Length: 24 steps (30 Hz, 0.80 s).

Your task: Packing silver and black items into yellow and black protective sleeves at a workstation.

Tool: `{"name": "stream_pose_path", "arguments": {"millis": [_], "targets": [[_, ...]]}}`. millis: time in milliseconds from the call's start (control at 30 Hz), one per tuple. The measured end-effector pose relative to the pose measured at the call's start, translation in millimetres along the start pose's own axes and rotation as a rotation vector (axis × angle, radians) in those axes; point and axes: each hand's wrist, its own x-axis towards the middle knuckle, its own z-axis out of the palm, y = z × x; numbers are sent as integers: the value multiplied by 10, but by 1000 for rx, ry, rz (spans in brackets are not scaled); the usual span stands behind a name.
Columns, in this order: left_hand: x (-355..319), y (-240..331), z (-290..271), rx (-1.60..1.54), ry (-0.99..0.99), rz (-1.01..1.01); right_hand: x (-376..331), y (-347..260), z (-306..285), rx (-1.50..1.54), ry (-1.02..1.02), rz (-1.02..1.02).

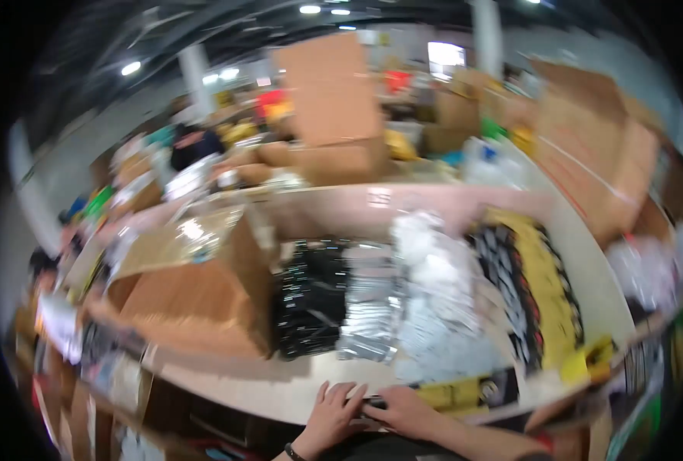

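My left hand (332,413) and my right hand (407,412) are close together at the near edge of a pale table (295,392). Between them is a small dark object (372,405), too blurred to name. The fingers of both hands curl in around it. Just beyond my right hand lies a flat yellow and black package (456,393). Farther in, side by side, are shiny black packets (310,300), silver packets (370,300), white plastic bags (441,292) and a row of black and yellow packets (537,284).
An opened cardboard box (195,300) stands on the table's left. A pink-fronted low wall (318,211) runs along the back, with a tall cardboard box (332,92) behind it. Large cartons (587,146) and a clear plastic bag (645,265) crowd the right. Shelved goods hang below the table's left edge.
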Motion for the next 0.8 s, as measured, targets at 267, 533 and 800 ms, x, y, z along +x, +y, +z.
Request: {"name": "stream_pose_path", "arguments": {"millis": [267,533,800], "targets": [[-33,-243,362,-38,-53,-228,95,292,-776,128,7,301],[-190,29,346,-957,-366,-497,-714,922,-1150,-153,13,238],[165,464,216,-1027,-444,-141,-343,305,-378,-104,-91,66]]}}
